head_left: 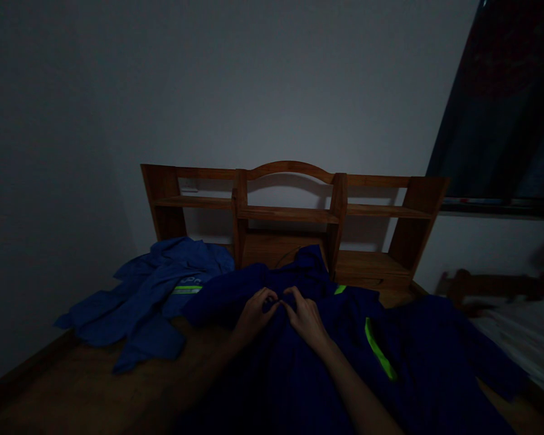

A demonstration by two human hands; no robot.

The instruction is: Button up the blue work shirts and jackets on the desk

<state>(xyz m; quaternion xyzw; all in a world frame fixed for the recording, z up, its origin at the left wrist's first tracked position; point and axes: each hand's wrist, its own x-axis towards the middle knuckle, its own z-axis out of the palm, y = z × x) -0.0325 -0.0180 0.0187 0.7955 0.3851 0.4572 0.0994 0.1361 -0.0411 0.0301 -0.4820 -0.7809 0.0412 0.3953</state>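
Observation:
A dark blue work jacket (294,368) with bright yellow-green strips lies spread in front of me. My left hand (255,313) pinches its cloth near the middle, thumb and forefinger brought together. Just to the right, my right hand (304,317) is also closed on the cloth, its fingertips almost meeting those of the left. Any button or other small part between the fingers is too dark to make out. A lighter blue garment (149,290) with a reflective stripe and some lettering lies crumpled to the left, partly against the dark jacket.
A wooden desk (104,393) is under the clothes. Along its back stands a wooden shelf unit (290,214) with an arched top, against a pale wall (263,78). At right are a dark window (508,121), a wooden piece of furniture (494,284) and white cloth (526,338). The room is dim.

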